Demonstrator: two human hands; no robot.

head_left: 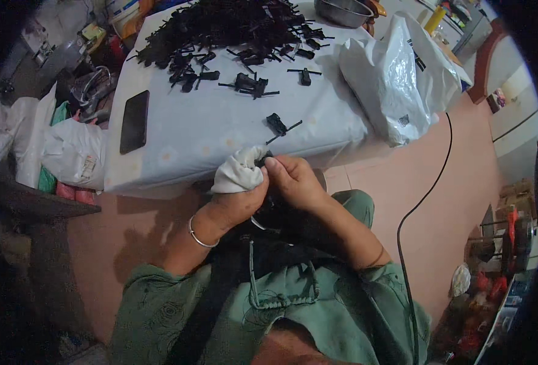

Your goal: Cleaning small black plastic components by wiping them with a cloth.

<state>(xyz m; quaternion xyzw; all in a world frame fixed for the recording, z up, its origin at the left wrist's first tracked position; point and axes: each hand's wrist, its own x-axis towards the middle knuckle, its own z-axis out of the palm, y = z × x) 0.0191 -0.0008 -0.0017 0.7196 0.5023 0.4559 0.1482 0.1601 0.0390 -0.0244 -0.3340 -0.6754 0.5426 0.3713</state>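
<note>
The bench (pixel 220 131), draped in a pale cloth, is carrying a big heap of small black plastic parts (pixel 220 27) along its far edge, with strays trailing nearer. At its near edge both hands are meeting. The left hand (pixel 235 204) is curling closed around a bunched white rag (pixel 239 171), and the right hand (pixel 293 179) is pinching a small black plastic piece (pixel 263 162) against it from the right, so piece and rag are touching between the fingertips. One loose black part (pixel 278 125) is lying just beyond, nearest the right hand.
</note>
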